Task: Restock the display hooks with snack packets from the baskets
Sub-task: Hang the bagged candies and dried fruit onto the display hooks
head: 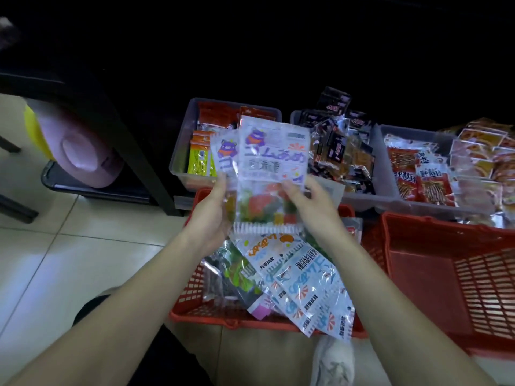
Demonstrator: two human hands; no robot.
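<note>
I hold up a small stack of clear-and-white gummy snack packets (271, 160) with a purple cartoon figure, above a red plastic basket (189, 288). My left hand (211, 210) grips the stack's left edge, and a second packet (224, 154) peeks out behind the front one. My right hand (309, 201) pinches the front packet's lower right edge. More packets of the same kind (301, 282) lie heaped in the red basket below. No display hooks are in view.
Grey bins behind hold orange packets (200, 146), black-wrapped snacks (340, 146) and red-and-white packets (418, 174). An empty red basket (451, 280) stands at the right. A pink object (83, 151) and a dark table leg (145, 162) are at the left on a tiled floor.
</note>
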